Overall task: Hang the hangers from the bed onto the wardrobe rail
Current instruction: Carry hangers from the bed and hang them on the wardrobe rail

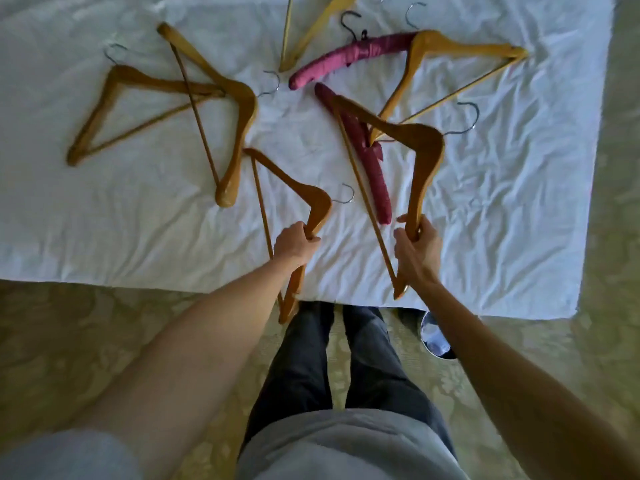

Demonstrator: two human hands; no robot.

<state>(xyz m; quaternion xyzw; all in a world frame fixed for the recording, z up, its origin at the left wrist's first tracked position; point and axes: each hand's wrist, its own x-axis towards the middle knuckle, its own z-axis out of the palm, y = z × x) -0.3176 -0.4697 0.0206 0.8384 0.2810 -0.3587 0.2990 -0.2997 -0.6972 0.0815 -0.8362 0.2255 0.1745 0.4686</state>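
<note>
Grips (296, 242) (414, 244) on hangers (311, 202) (420, 161), bed-edge (138, 275).

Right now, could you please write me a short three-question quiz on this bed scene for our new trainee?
1. True or false: the left hand is empty.
2. How many padded red hangers lie on the bed? A) one B) two C) four
3. Fill in: the right hand grips a ____ hanger.

Key
1. False: it grips a wooden hanger.
2. B: one padded red hanger farther away, another padded one beside the right hand.
3. wooden
</note>
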